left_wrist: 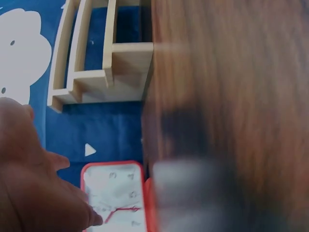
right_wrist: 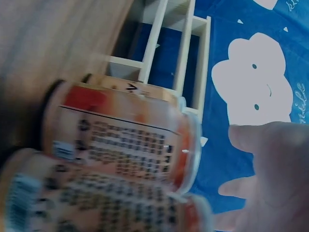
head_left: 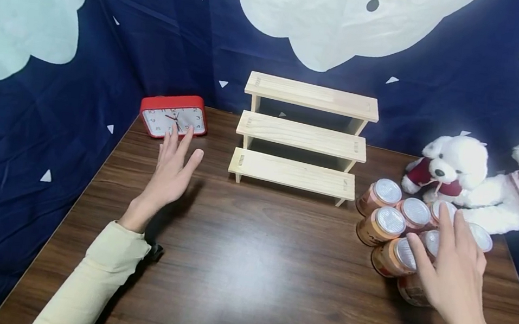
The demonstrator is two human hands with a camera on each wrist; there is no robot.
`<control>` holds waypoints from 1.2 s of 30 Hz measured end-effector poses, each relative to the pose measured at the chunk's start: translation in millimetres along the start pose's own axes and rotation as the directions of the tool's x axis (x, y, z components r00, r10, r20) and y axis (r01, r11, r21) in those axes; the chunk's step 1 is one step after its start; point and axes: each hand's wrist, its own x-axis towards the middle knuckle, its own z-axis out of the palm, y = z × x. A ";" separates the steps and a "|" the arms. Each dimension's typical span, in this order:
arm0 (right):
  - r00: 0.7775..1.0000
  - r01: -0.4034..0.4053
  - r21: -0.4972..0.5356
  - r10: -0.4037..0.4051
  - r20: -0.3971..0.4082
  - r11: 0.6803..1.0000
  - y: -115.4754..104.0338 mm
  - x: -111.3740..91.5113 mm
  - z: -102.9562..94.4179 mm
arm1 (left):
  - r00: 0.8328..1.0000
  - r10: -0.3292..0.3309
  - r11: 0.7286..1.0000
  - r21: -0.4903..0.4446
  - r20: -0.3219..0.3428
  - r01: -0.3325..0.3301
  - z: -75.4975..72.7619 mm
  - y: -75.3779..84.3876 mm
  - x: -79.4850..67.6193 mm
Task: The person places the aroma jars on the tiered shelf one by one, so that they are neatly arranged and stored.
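My left hand (head_left: 170, 172) is held above the table with its fingers spread, just in front of a red alarm clock (head_left: 174, 115); nothing is in it. Over a cluster of cans (head_left: 391, 220) on the right, my right hand (head_left: 457, 270) hovers with fingers apart and hides part of the group. The cans have silvery lids and orange-brown labels. In the right wrist view, two printed cans (right_wrist: 120, 135) stand close beside the right hand (right_wrist: 275, 174), which grips none of them. The left wrist view shows the left hand (left_wrist: 38, 179) partly in front of the clock face (left_wrist: 116, 193).
A three-step wooden shelf (head_left: 292, 172) stands at the back middle of the brown table (head_left: 235, 268). Two white teddy bears (head_left: 461, 161) sit and lie behind the cans. Dark blue cloth (head_left: 159, 23) with white cloud shapes hangs behind and on the left.
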 end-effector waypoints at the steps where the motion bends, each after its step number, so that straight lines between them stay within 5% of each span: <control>1: 1.000 -0.002 0.016 0.003 -0.023 1.000 0.9 -2.5 1.1 | 1.000 -0.014 0.999 -0.035 0.008 0.014 3.5 -5.8 2.0; 5: 0.994 -0.042 0.086 0.050 -0.099 0.995 2.6 -12.5 5.7 | 0.998 -0.061 0.994 -0.092 0.024 0.063 21.7 -33.1 11.3; 10: 0.976 -0.093 0.173 0.125 -0.181 0.981 2.2 -22.7 10.1 | 0.999 -0.040 0.987 -0.157 0.019 0.043 40.5 -50.4 17.8; 14: 0.956 -0.050 0.215 0.110 -0.274 0.975 3.9 -27.5 16.3 | 0.998 -0.060 0.969 -0.240 0.022 0.063 49.6 -40.4 14.9; 17: 0.936 -0.011 0.234 0.093 -0.339 0.972 5.5 -30.5 20.5 | 0.997 -0.074 0.929 -0.362 0.008 0.071 54.7 -28.5 12.3; 23: 0.917 0.019 0.272 0.092 -0.389 0.962 9.4 -38.2 26.2 | 0.995 -0.093 0.795 -0.599 0.038 0.097 49.1 30.3 -1.4; 26: 0.908 0.030 0.283 0.092 -0.408 0.959 13.0 -41.8 29.3 | 0.994 -0.086 0.741 -0.662 0.074 0.114 49.9 46.2 -4.4; 31: 0.901 0.010 0.311 0.126 -0.415 0.950 19.5 -46.4 31.7 | 0.990 -0.080 0.706 -0.695 0.113 0.137 58.0 49.7 -1.9; 36: 0.918 -0.071 0.334 0.192 -0.347 0.940 22.8 -51.2 29.2 | 0.991 -0.061 0.722 -0.681 0.119 0.126 64.5 50.8 1.3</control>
